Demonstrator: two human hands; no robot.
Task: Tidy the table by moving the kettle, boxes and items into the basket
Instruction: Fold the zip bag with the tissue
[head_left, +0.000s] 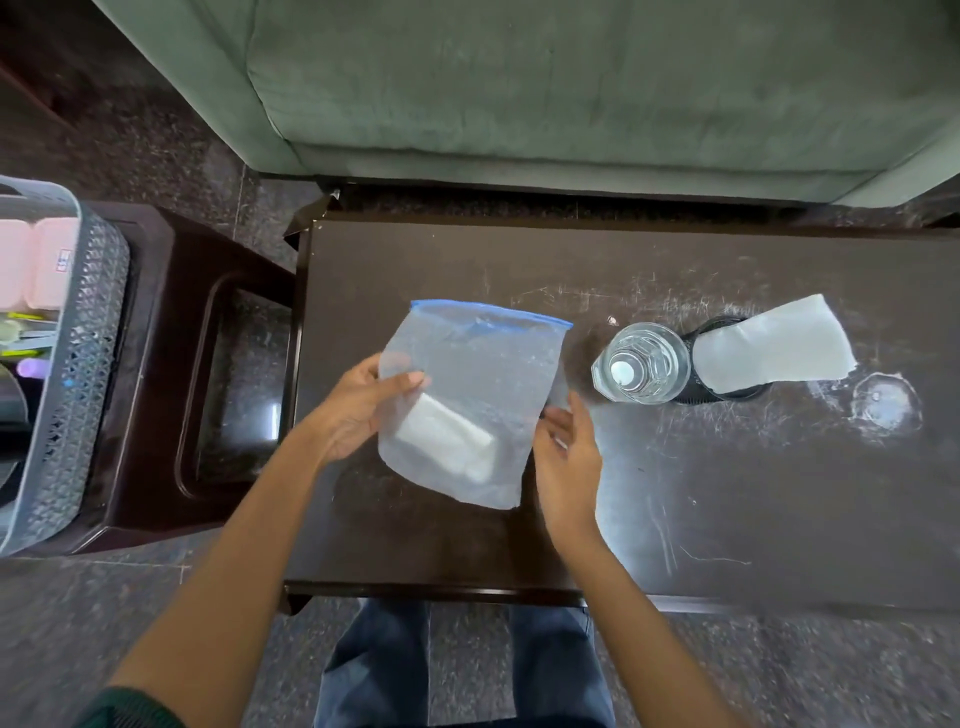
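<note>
A clear zip bag (483, 374) with a blue seal strip is held above the dark table (675, 493). A white block (447, 439) lies inside it near the bottom. My left hand (358, 410) pinches the bag's left edge between thumb and fingers. My right hand (569, 457) touches the bag's right edge with its fingers spread. The grey lattice basket (78, 364) stands on a dark stool (171, 364) at the far left, with pink boxes (36, 270) and other items inside.
A clear water bottle (641, 361) stands upright on the table right of the bag. Beside it a white folded paper (769, 348) lies over a black round object (711, 395). A green sofa (571, 88) runs behind the table. My legs are at the table's near edge.
</note>
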